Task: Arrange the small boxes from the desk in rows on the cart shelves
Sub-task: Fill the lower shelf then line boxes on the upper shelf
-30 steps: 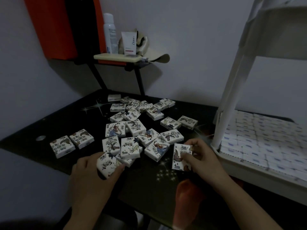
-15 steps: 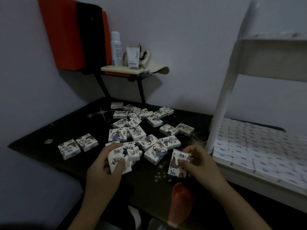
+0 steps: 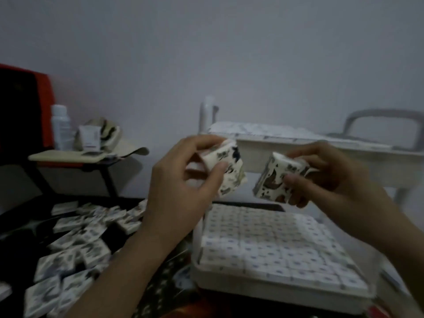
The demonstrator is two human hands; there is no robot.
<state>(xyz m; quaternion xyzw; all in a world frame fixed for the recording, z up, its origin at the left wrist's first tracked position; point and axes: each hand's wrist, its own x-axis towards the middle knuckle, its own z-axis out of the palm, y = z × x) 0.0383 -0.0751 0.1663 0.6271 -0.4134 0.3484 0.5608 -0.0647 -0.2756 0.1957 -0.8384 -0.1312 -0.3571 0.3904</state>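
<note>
In the head view, blurred by motion, the left hand pinched a small white cardboard box printed with dark figures between thumb and fingers. The right hand gripped a second small white printed box, tilted, with thumb and curled fingers. The two held boxes hung close together but apart, in front of the front rim of the white plastic cart's upper shelf. On the lower shelf, rows of white boxes lay edge to edge, reaching its front rim. More loose printed boxes lay scattered on the black desk, toward its left side. A white bottle and a white tube stood on a small beige side shelf.
</note>
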